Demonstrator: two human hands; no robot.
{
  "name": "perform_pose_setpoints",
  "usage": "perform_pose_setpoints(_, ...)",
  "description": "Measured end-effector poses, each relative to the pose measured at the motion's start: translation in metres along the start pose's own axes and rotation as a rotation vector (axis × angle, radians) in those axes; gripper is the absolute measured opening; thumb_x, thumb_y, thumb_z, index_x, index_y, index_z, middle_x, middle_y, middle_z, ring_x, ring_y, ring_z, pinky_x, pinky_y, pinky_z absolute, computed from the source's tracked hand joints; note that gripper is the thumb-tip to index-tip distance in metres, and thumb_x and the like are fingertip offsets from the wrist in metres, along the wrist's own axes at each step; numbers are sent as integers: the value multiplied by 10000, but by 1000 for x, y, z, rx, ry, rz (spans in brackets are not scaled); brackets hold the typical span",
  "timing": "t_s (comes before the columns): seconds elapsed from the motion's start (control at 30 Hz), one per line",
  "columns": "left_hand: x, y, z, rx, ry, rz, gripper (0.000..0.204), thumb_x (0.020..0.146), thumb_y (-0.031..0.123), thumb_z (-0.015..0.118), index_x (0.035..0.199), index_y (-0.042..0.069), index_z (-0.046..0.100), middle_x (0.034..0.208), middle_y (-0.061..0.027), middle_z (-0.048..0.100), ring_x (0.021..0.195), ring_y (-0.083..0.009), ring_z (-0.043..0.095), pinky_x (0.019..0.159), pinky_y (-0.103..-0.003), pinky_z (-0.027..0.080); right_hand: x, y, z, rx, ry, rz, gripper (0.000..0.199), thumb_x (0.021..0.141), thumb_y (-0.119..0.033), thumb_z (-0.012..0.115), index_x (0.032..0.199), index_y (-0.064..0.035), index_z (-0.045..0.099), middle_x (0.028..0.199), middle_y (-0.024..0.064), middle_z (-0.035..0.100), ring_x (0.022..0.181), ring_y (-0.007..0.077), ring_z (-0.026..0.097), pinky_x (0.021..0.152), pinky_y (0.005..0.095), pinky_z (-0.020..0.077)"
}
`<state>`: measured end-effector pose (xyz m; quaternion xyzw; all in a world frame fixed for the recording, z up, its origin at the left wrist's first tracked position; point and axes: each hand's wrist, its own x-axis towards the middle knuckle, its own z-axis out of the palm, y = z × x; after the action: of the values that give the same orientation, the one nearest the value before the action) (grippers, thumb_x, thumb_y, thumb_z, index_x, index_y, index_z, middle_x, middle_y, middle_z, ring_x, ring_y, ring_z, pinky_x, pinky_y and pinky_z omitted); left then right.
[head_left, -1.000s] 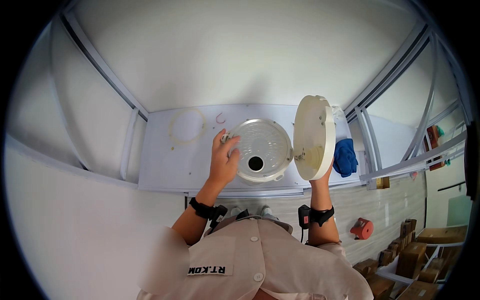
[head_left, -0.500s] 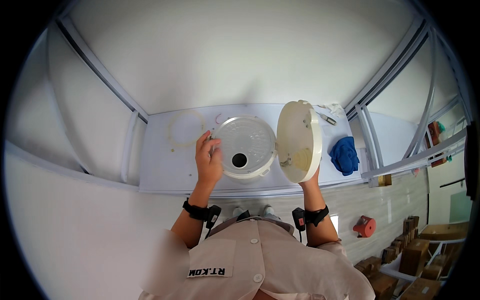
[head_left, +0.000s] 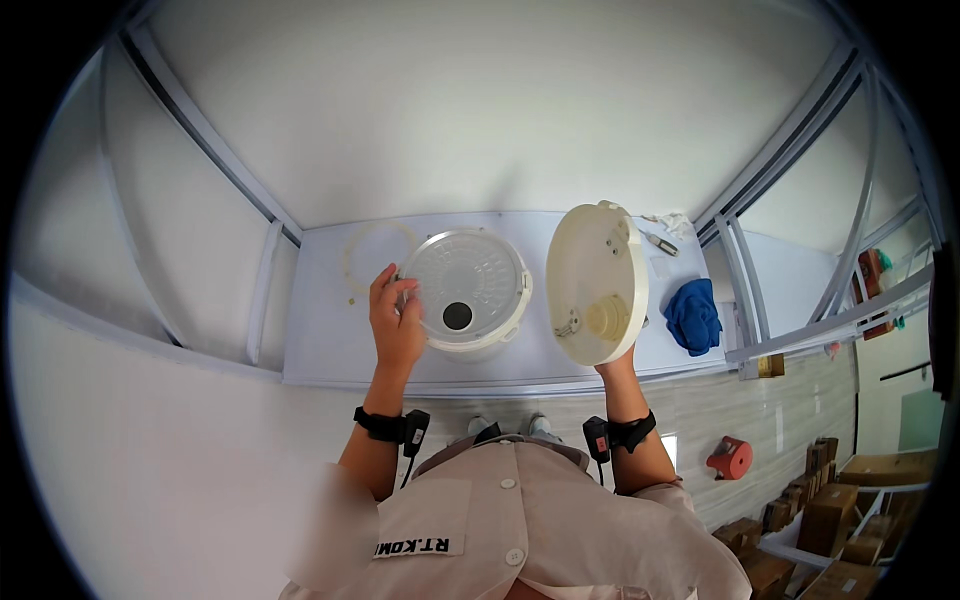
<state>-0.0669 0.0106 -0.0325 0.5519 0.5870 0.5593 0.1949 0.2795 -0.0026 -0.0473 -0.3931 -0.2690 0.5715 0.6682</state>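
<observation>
While left hand (head_left: pixel 397 318) gripped round pot (head_left: pixel 466 291) rim, seemingly steadying; right hand (head_left: pixel 618 362) clamped upright cream lid (head_left: pixel 597 283), clearing pot.

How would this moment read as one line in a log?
left hand: on round clear plate atop white pot | right hand: holding cream lid upright | blue cloth: right

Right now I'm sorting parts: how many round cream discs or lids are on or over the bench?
2: the ribbed lid on the bench under the left hand, the disc held upright by the right hand.
</observation>
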Motion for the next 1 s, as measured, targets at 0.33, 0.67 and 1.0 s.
perform_pose_setpoints(0.33, 6, 17, -4, 406, -38, 239, 170, 923, 10, 695, 1083, 59, 727, 1482, -184, 563, 1317, -375, 609, 947, -428, 593, 0, 16, -5, 55, 15, 27, 429, 1110, -215, 540, 1504, -49, 518, 1388, 112, 655, 1200, 239, 687, 984, 407, 599)
perform_pose_setpoints(0.67, -7, 89, 17, 125, -247, 413, 177, 844, -10, 731, 1015, 35, 716, 1299, -118, 687, 1295, -359, 645, 1039, -449, 545, -18, -8, 17, -34, -14, -1, 319, 1062, -123, 596, 1341, 28, 633, 1166, 96, 745, 990, 167, 734, 823, 325, 608)
perform_pose_setpoints(1.0, -37, 134, 96, 7, -347, 410, 341, 842, 12, 747, 1179, 23, 693, 1328, -165, 667, 1234, -381, 660, 1042, -449, 539, -7, -28, -70, -563, -381, -82, 619, 935, -96, 794, 1502, -59, 547, 1444, 94, 638, 1263, 198, 648, 1071, 376, 546)
